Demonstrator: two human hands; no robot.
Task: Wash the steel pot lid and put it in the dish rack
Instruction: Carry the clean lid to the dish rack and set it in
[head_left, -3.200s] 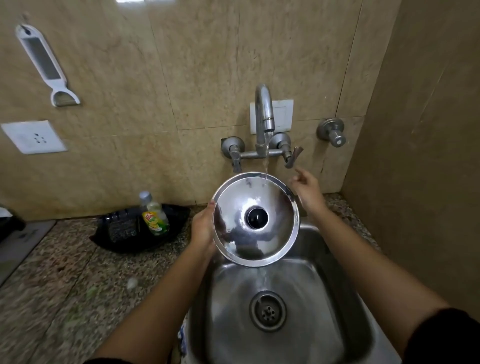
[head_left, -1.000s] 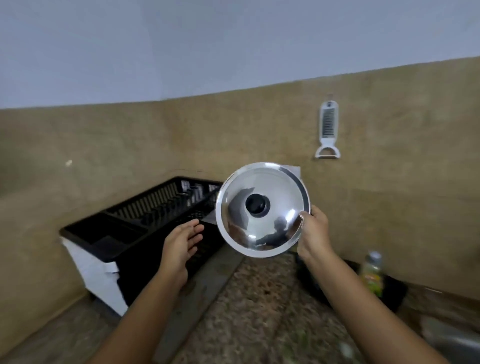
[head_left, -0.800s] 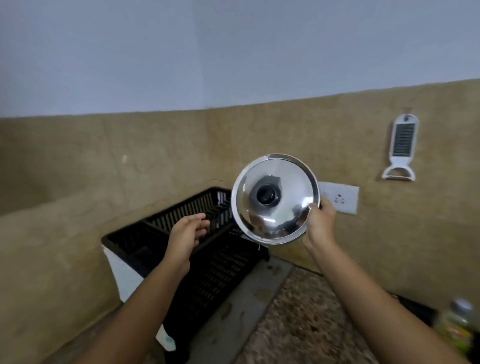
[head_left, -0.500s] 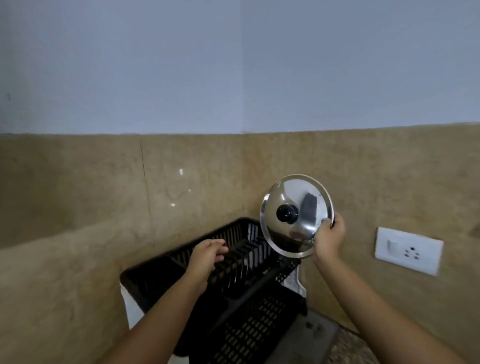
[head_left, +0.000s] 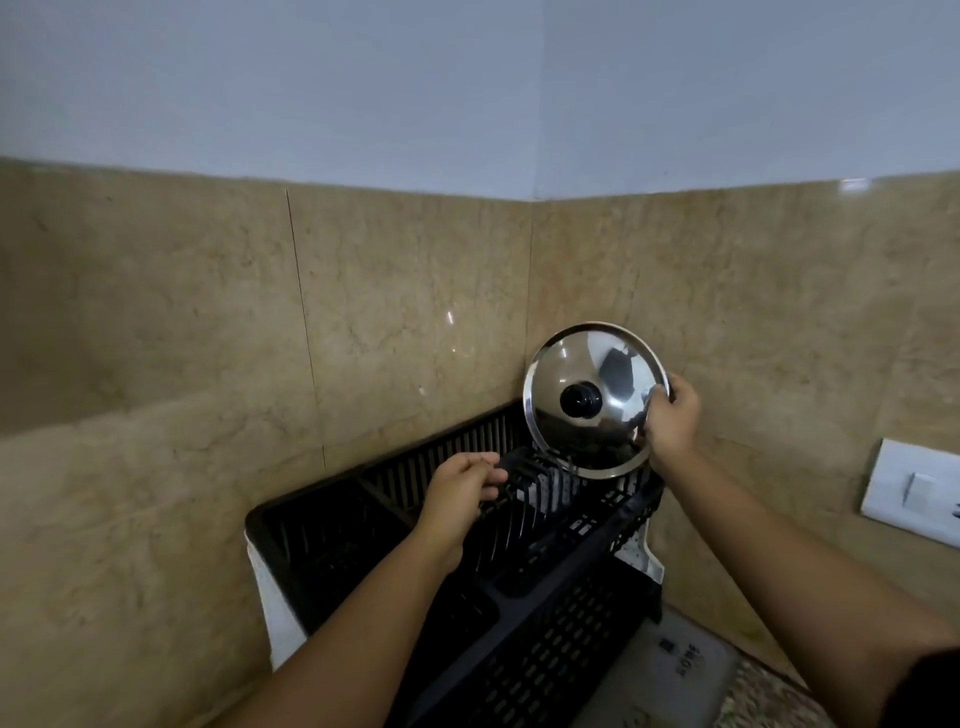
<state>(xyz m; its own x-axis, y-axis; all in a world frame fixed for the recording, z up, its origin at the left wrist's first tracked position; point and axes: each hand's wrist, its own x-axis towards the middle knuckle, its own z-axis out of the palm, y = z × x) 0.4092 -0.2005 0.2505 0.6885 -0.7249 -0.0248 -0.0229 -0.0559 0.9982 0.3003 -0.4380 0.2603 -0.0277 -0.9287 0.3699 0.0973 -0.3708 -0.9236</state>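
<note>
The steel pot lid, round and shiny with a black knob at its middle, stands on edge over the far right end of the black plastic dish rack. My right hand grips its right rim. The lid's lower edge sits at the upright plate slots; whether it touches them I cannot tell. My left hand hovers over the rack's slots, just left of the lid, holding nothing, fingers loosely curled.
The rack stands in a corner of two beige tiled walls, on a white drip tray. A white wall switch is at the right. A grey mat lies on the counter beside the rack.
The lid left the running tap at the sink and passed from left hand to right. It has travelled left and come down onto the rack's far end. My left hand moved forward over the slots.
</note>
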